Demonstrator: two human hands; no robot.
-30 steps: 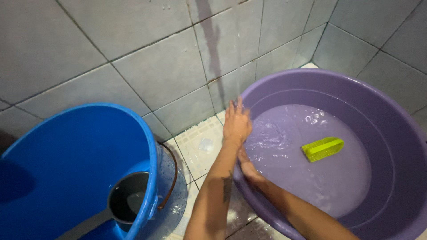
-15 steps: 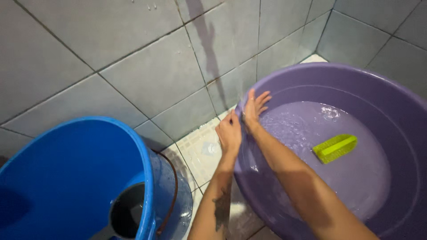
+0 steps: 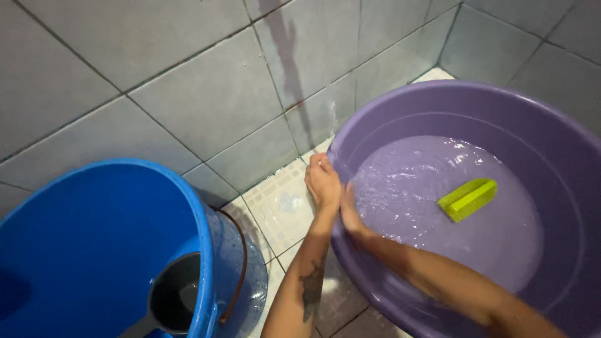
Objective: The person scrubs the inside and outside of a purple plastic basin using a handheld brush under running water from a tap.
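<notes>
Grey wall tiles [image 3: 206, 106] with dark grout fill the background and meet a paler patterned floor [image 3: 282, 203] in the corner of a wet room. On the floor at the right stands a large purple basin [image 3: 451, 100], partly filled with rippled, slightly cloudy water [image 3: 426, 188]. A yellow-green scrubbing brush [image 3: 468, 199] lies in the water toward the basin's right half, well apart from both hands. At the lower left stands a blue bucket [image 3: 106, 250] with a brown wire handle [image 3: 236, 263] hanging down its right side; a dark dipper [image 3: 175, 300] sits inside it near the bottom edge of the view.

Both hands are at the left rim of the basin, close together and touching or nearly so. The left hand [image 3: 323, 183] is on the outer side of the rim, fingers curled over or against its edge; the forearm below it carries a dark tattoo [image 3: 311, 286]. The right hand [image 3: 350, 213] is just inside the rim, flat against the inner wall at the waterline, its forearm reaching across the basin's near edge. Whether the left hand fully grips the rim cannot be told.
</notes>
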